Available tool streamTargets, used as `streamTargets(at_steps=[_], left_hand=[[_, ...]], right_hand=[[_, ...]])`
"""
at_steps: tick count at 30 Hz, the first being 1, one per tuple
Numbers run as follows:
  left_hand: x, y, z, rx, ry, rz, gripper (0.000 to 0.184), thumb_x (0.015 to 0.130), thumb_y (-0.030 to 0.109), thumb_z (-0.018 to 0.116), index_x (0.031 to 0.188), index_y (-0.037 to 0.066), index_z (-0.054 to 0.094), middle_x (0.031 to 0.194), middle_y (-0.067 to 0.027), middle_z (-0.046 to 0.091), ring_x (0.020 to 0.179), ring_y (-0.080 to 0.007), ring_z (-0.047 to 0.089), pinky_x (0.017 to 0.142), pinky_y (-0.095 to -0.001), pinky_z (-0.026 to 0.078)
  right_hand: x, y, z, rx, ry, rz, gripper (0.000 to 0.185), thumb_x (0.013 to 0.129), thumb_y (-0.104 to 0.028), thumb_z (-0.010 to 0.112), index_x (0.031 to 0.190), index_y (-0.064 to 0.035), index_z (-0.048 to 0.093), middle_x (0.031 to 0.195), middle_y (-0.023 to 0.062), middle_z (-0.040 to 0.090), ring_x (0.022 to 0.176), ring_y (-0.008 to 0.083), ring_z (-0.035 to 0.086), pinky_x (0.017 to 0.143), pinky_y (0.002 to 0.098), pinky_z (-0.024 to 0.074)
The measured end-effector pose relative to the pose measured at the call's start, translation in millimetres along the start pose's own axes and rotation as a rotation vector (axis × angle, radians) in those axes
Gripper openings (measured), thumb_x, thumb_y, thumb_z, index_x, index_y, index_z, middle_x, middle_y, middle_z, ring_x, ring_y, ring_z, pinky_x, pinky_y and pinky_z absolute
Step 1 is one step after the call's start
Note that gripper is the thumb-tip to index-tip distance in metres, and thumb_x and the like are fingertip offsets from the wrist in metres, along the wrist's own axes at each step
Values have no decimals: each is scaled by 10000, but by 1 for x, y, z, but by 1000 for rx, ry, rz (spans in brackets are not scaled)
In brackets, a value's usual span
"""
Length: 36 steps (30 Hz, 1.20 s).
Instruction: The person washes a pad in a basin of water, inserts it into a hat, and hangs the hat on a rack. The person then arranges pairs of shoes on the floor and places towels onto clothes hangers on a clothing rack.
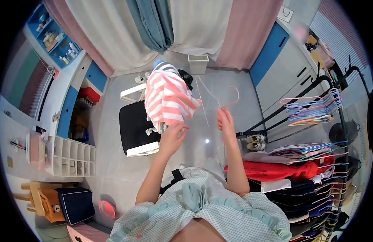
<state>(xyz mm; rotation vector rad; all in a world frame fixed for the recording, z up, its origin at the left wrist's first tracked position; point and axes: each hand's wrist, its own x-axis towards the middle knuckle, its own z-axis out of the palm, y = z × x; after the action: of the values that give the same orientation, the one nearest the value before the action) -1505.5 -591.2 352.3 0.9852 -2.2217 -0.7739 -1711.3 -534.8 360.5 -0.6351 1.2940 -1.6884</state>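
My right hand [225, 121] is closed around the neck of a thin pale-pink clothes hanger [212, 96]. The hanger's hook curves up to the right, and its frame tilts away to the left above the floor. My left hand [173, 138] is at the lower edge of a pink-and-white striped garment [168, 94], its fingers partly spread; whether they touch the cloth is hard to see. The garment lies heaped with other clothes on a black chair [132, 125] with white armrests.
On the right, a black clothes rack [271, 127] carries several empty hangers [311, 108] and a row of hung clothes, including a red garment [275, 170]. Shoes [256, 142] stand beneath it. A white bin [198, 64] stands by the curtains. Left are a desk and white cubby shelves [73, 157].
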Motion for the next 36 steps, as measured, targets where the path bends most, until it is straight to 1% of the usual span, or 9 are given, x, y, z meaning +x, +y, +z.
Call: streamTargets(at_steps=[4, 17, 23, 27, 30, 31, 32, 34, 36], left_hand=[[24, -17, 3, 100, 56, 107, 181, 741, 41, 568, 912, 83, 606, 907, -46, 613, 802, -234, 591, 688, -334, 470], [136, -51, 51, 617, 97, 227, 537, 673, 66, 536, 1202, 16, 464, 1009, -131, 541, 1042, -330, 457, 978, -520, 275], [157, -109, 67, 864, -38, 79, 278, 722, 222, 600, 940, 50, 598, 823, -78, 592, 889, -269, 533, 895, -496, 326], [161, -95, 39, 695, -27, -93, 198, 784, 275, 584, 819, 83, 619, 763, -86, 589, 750, -267, 573, 691, -455, 415], [165, -60, -5, 396, 114, -162, 227, 821, 242, 542, 865, 28, 602, 798, -169, 600, 773, -336, 580, 677, -434, 440], [165, -46, -18, 292, 268, -103, 201, 793, 188, 559, 730, 2, 606, 780, -138, 579, 689, -348, 546, 656, -433, 422], [165, -49, -25, 275, 377, 48, 227, 835, 188, 534, 758, -15, 601, 775, -147, 591, 658, -285, 574, 634, -383, 434], [155, -20, -54, -243, 228, -488, 291, 896, 218, 479, 800, -26, 606, 775, -128, 607, 689, -160, 578, 640, -302, 435], [144, -16, -63, -490, 328, -270, 329, 942, 235, 415, 940, -44, 589, 786, -40, 592, 739, -86, 521, 681, -240, 420]], right_hand=[[5, 16, 6, -218, 105, -256, 213, 844, -199, 615, 772, -80, 455, 671, -79, 364, 588, 5, 305, 502, 180, 228], [42, 2, -37, -527, 108, -182, 279, 825, -236, 621, 715, 0, 520, 559, -36, 375, 544, 44, 327, 478, 223, 274], [81, -9, -52, -540, 19, -140, 290, 833, -251, 608, 720, 6, 535, 537, -27, 373, 520, 53, 315, 469, 235, 274], [98, -17, -52, -604, -9, -153, 295, 839, -256, 601, 709, -4, 521, 531, -24, 361, 522, 56, 315, 468, 237, 272], [108, -17, -51, -621, -2, -169, 287, 848, -255, 591, 719, -13, 510, 544, -27, 366, 534, 52, 321, 477, 228, 278], [110, -14, -51, -613, -2, -174, 282, 853, -254, 587, 727, -15, 507, 551, -29, 371, 540, 50, 324, 481, 223, 281], [111, -11, -49, -559, -15, -185, 271, 856, -251, 584, 743, -17, 508, 567, -30, 382, 549, 48, 327, 486, 220, 282], [111, -6, -43, -450, -40, -207, 251, 864, -244, 578, 775, -19, 509, 599, -33, 404, 566, 42, 333, 495, 214, 284], [108, -6, -36, -407, -62, -232, 245, 870, -244, 574, 799, -20, 506, 626, -41, 412, 583, 35, 334, 499, 210, 280]])
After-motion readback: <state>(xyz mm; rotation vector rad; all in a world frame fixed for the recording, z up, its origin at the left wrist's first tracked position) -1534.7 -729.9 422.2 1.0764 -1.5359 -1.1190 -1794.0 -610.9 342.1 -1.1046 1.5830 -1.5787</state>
